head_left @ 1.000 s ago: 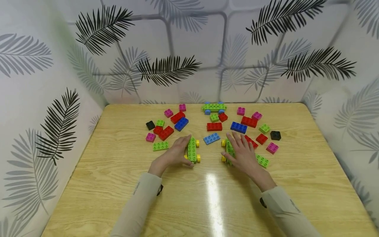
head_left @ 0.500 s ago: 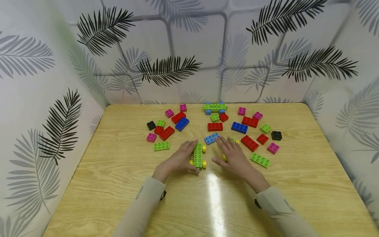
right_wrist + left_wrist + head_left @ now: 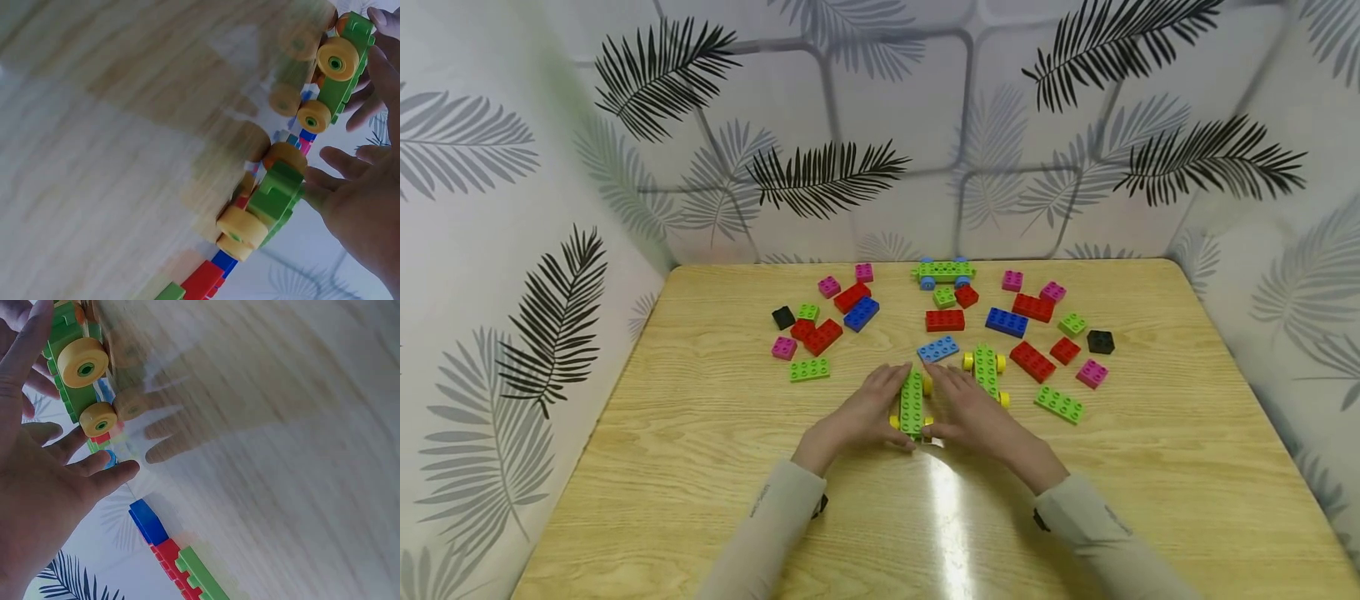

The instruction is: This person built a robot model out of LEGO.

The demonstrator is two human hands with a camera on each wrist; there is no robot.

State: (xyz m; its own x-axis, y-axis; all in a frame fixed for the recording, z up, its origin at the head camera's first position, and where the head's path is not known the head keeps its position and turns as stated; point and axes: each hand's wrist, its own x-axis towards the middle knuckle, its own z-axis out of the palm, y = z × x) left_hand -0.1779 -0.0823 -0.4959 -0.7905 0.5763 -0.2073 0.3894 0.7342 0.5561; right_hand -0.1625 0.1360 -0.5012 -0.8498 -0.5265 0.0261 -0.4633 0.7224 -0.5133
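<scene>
A green toy car base (image 3: 912, 400) with studs and yellow wheels stands on the table between my hands. My left hand (image 3: 861, 417) holds it lengthwise, thumb at the near end and fingertips at the far end. In the left wrist view its outer fingers are spread. My right hand (image 3: 973, 417) is at the base's right side, thumb by the near end and fingers stretched forward, partly covering the right wheels. A second green car base (image 3: 986, 372) with yellow wheels stands just beyond the right hand, also seen low in the right wrist view (image 3: 278, 194).
A light blue brick (image 3: 937, 349) lies just ahead of the hands. Red, blue, pink, green and black bricks are scattered to the left and right, among them a red brick (image 3: 1032, 362). A green car base with blue wheels (image 3: 945, 272) stands at the back edge.
The first car base has shifted right and slightly nearer with my left hand. My right hand has left the second car base and moved left to the first one.
</scene>
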